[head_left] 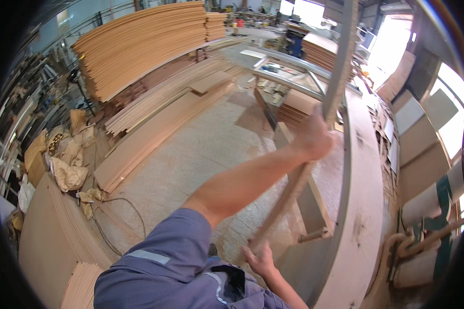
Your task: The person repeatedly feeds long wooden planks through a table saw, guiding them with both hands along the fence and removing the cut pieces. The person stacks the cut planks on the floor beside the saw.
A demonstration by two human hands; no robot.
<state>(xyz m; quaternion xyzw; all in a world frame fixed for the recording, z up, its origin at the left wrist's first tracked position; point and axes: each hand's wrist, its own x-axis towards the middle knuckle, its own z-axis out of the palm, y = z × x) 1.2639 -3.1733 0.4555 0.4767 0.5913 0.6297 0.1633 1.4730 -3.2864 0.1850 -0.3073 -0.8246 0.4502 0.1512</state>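
Observation:
A long grey-brown strip (340, 67) runs from the top edge of the view down toward my body; its material is too blurred to tell. My left hand (317, 136) is closed round its middle, with the arm stretched out in front of me. Lower down, close to my waist, my right hand (263, 260) grips the strip's near end. Just right of the strip lies a long, pale, narrow board surface (361, 190) with dark stains. Under my left hand, a wooden frame piece (314, 201) stands against that surface.
Tall stacked tan sheets (144, 46) stand at the far left, with long boards (165, 129) low beside them. Crumpled bags (69, 172) and a cable (139, 213) lie at left. A metal frame (288, 74) is ahead. Thick brown looped tubing (407, 244) hangs at right.

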